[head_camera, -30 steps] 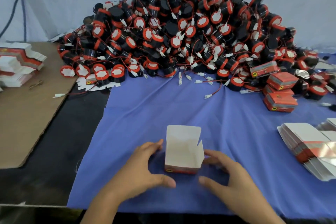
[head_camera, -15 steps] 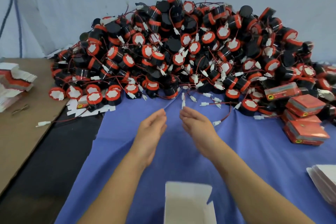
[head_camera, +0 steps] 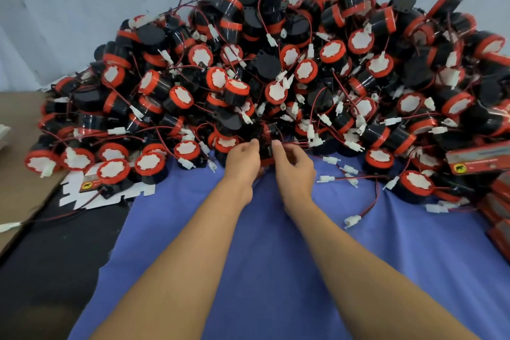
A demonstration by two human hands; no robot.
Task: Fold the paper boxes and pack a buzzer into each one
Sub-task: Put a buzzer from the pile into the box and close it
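Two bare forearms are stretched forward over a blue cloth [head_camera: 276, 270]; the left hand [head_camera: 242, 159] and the right hand [head_camera: 294, 164] are set close together at the near foot of a large pile of buzzers [head_camera: 276, 69]; a single black buzzer [head_camera: 265, 146] with a red band is gripped between them; the fingers of both hands are curled in against its sides, and its lower part is hidden by them; the pile, made of black cylinders with red rims, white faces and thin red wires, is heaped beyond the hands and out to both sides of them; a closed red box [head_camera: 478, 160] with a yellow label is seen well to the right of the right hand, at the pile's edge; a flat box blank [head_camera: 82, 188] is spread well to the left of the left hand, partly covered by buzzers; a loose white connector [head_camera: 352, 220] is seen on the cloth, to the right of the right forearm.
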